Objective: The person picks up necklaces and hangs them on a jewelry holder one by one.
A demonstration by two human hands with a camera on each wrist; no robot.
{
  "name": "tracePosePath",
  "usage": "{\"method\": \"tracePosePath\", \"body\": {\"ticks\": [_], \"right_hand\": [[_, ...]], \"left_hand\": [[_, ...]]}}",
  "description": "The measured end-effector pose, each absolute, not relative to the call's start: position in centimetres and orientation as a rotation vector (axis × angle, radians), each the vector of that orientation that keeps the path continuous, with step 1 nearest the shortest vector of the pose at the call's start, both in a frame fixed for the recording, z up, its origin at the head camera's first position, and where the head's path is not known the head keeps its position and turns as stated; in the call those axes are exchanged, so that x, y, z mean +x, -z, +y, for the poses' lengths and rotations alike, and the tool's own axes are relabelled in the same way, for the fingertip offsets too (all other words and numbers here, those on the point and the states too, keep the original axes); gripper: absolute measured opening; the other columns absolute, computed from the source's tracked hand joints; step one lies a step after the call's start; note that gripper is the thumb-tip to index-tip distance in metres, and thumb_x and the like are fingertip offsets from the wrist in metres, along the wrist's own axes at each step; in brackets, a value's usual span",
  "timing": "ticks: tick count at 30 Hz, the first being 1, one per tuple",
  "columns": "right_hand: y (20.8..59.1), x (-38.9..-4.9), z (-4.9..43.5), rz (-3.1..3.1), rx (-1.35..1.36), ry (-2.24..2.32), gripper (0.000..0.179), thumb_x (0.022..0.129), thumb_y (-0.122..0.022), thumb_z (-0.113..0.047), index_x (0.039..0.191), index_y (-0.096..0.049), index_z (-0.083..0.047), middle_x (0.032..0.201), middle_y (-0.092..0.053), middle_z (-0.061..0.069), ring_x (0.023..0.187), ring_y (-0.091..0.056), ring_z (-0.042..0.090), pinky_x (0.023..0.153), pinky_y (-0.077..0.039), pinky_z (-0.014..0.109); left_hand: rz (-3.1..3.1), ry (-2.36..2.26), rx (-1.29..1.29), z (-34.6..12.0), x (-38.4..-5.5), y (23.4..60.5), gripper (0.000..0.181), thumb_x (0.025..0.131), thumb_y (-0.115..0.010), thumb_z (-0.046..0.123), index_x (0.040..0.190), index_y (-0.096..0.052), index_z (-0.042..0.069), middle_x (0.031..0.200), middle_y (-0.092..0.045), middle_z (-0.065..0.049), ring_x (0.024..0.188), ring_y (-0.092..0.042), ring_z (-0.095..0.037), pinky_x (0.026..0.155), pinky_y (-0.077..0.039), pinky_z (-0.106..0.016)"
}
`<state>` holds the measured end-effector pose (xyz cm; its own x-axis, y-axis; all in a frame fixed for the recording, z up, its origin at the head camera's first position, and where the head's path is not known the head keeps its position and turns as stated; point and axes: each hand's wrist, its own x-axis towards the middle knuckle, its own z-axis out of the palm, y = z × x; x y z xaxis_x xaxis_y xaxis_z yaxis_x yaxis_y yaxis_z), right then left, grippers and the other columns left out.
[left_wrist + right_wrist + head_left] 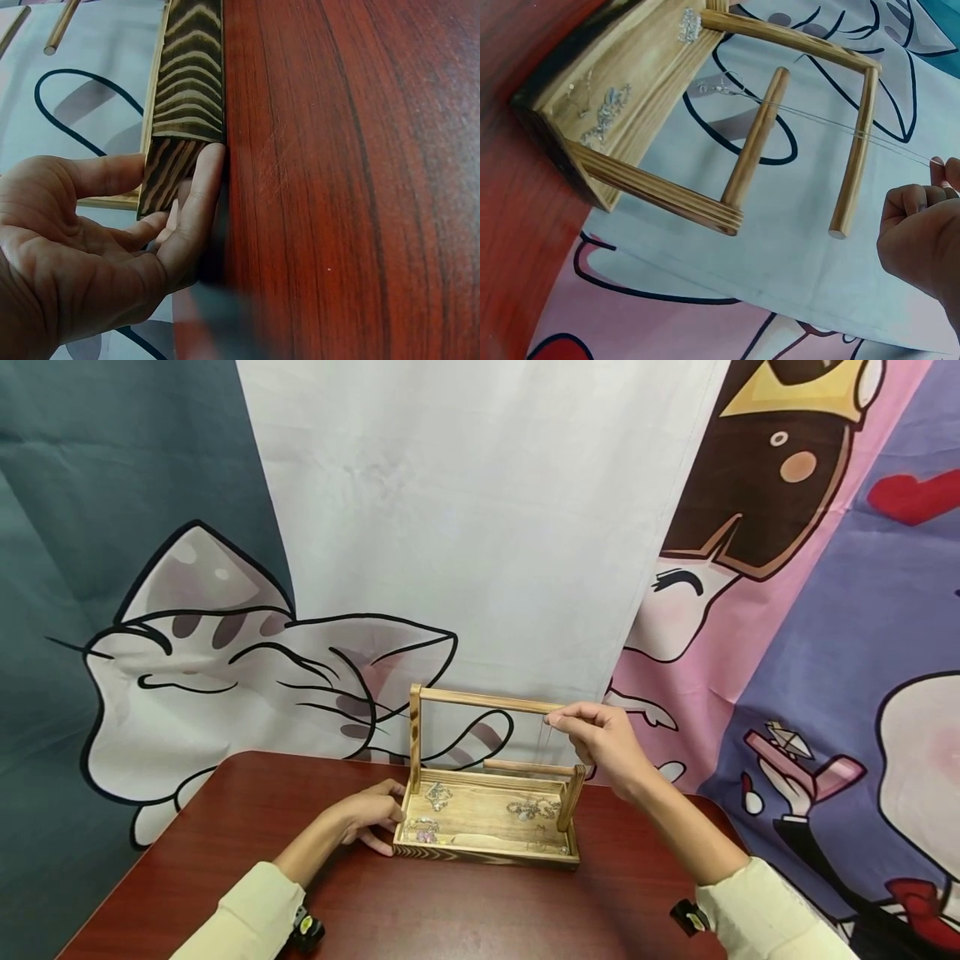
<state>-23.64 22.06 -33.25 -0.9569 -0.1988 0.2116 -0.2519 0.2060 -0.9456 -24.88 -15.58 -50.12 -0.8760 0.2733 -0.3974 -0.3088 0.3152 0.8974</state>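
Barely visible from above: thin chain (814, 117) below the right hand (606, 743)

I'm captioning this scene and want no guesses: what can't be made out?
Head view: fine detail of the jewellery, too small.
Left wrist view: that jewellery, hidden by the wall of the tray.
Right wrist view: part of the right hand, cut off by the right edge.

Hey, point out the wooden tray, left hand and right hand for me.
Wooden tray (472, 812): head view, bare floor.
Left hand (97, 255): left wrist view, palm.
Right hand (607, 746): head view, back of the hand.
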Motion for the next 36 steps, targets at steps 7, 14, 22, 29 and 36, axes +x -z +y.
{"method": "tracePosePath", "body": {"ticks": [7,14,22,29,36], "right_hand": [[31.9,-23.8,22.3,-2.350,0.441,-1.939,0.014,0.106,-0.073,-0.012,0.105,-0.087,-0.016,0.061,-0.052,-0.007,0.055,-0.039,0.006,0.053,-0.035,0.022],[30.6,-23.9,22.3,-2.269,0.451,-1.953,0.023,0.107,-0.073,-0.009,0.096,-0.087,-0.023,0.059,-0.052,-0.007,0.052,-0.035,0.004,0.049,-0.028,0.021],[29.0,-24.2,22.5,-2.226,0.404,-1.970,0.024,0.108,-0.073,-0.011,0.095,-0.087,-0.026,0.058,-0.045,-0.008,0.053,-0.031,0.005,0.050,-0.022,0.023],[27.8,-24.6,22.4,-2.177,0.403,-1.984,0.024,0.109,-0.073,-0.012,0.095,-0.087,-0.026,0.059,-0.044,-0.010,0.052,-0.030,0.004,0.051,-0.020,0.025],[27.2,-25.1,22.3,-2.126,0.410,-1.987,0.025,0.108,-0.073,-0.011,0.095,-0.087,-0.026,0.055,-0.042,-0.011,0.050,-0.030,0.002,0.049,-0.020,0.023]], "left_hand": [[2.103,-1.604,-0.031,-15.6,-24.8,50.3,0.058,0.095,-0.059,-0.001,0.151,-0.044,-0.001,0.110,-0.076,-0.022,0.101,-0.073,-0.031,0.067,-0.071,-0.045],[2.099,-1.611,-0.017,-15.5,-24.7,50.2,0.058,0.095,-0.060,-0.001,0.151,-0.043,-0.002,0.112,-0.076,-0.022,0.099,-0.076,-0.028,0.066,-0.070,-0.044],[2.109,-1.611,-0.022,-15.6,-24.7,50.1,0.058,0.096,-0.060,-0.001,0.151,-0.044,-0.002,0.112,-0.076,-0.022,0.100,-0.076,-0.029,0.066,-0.071,-0.045],[2.104,-1.611,-0.028,-15.7,-24.8,50.3,0.059,0.096,-0.060,0.000,0.152,-0.043,-0.002,0.114,-0.076,-0.023,0.103,-0.075,-0.030,0.068,-0.071,-0.046],[2.106,-1.607,-0.009,-15.6,-24.7,50.2,0.058,0.097,-0.059,0.000,0.153,-0.042,-0.003,0.115,-0.075,-0.025,0.103,-0.075,-0.031,0.069,-0.070,-0.045]]}}
